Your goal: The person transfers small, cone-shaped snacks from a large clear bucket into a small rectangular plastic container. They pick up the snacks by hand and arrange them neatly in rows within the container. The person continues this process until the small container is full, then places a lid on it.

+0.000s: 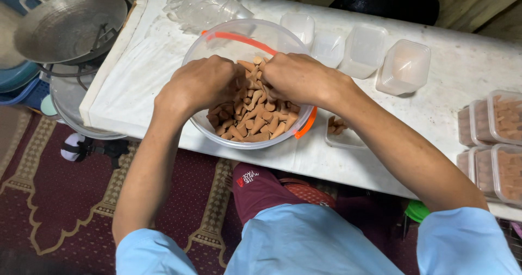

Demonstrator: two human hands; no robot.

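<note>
A clear round plastic bucket [217,46] with an orange handle stands on the white-covered table [467,73]. It holds a heap of small brown cones [261,122]. Both of my hands reach into it. My left hand [204,84] is curled over the cones on the left side, fingers closed around some. My right hand [296,79] is curled over the cones at the upper right, fingers closed on some too. A small clear tub [345,136] with a few cones in it sits just right of the bucket, partly under my right forearm.
Several empty clear tubs [405,65] line the far side of the table. Lidded tubs filled with cones [500,117] are stacked at the right edge. Metal bowls [68,25] sit at the left, off the table. A patterned red rug [65,199] lies below.
</note>
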